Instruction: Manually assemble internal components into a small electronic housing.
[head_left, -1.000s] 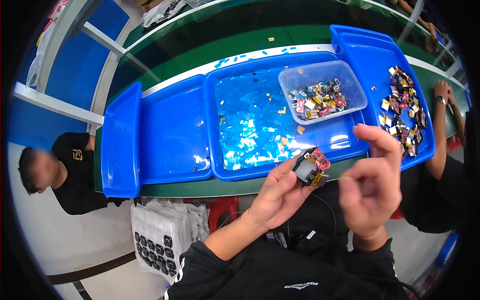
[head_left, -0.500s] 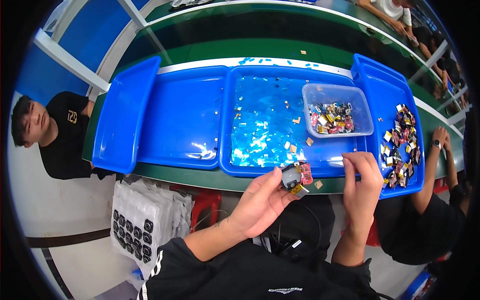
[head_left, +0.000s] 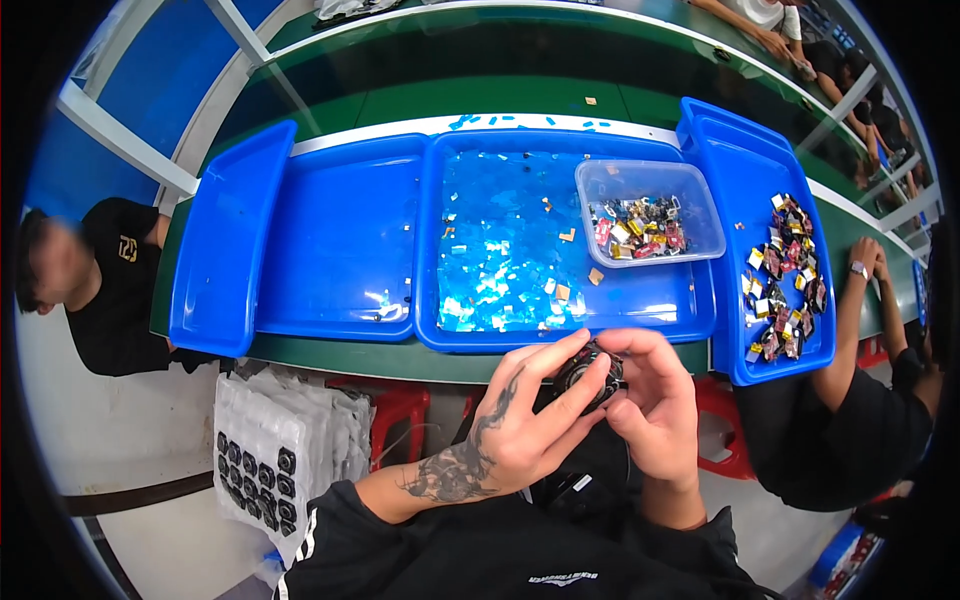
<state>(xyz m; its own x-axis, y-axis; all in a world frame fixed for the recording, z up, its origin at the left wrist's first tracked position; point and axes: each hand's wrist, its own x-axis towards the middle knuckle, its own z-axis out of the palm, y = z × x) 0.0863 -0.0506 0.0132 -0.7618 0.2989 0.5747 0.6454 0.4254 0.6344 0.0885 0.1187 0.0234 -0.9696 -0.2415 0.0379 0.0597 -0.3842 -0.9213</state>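
Just above the near edge of the table, my left hand [head_left: 525, 425] grips a small round black electronic device [head_left: 574, 368], its back of hand turned up and fingers across the front. A ringed round face shows between those fingers. My right hand [head_left: 655, 400] closes on the device's right side, with fingers over the top and thumb below. The red circuit board and the small battery are hidden by my hands. Beyond them, a blue tray [head_left: 655, 312] holds many blue film pieces [head_left: 500, 225] and a few tan squares.
A clear plastic box [head_left: 705, 245] of small boards and batteries sits in that tray. Another blue tray [head_left: 745, 290] at the right holds similar parts. Blue trays [head_left: 340, 240] stand left. White packing trays [head_left: 255, 430] with black round units are below left. People sit at both sides.
My left hand has turned over, so the device's ringed face shows instead of the red board and battery. My right hand has come down-left onto the device. The view has shifted slightly.
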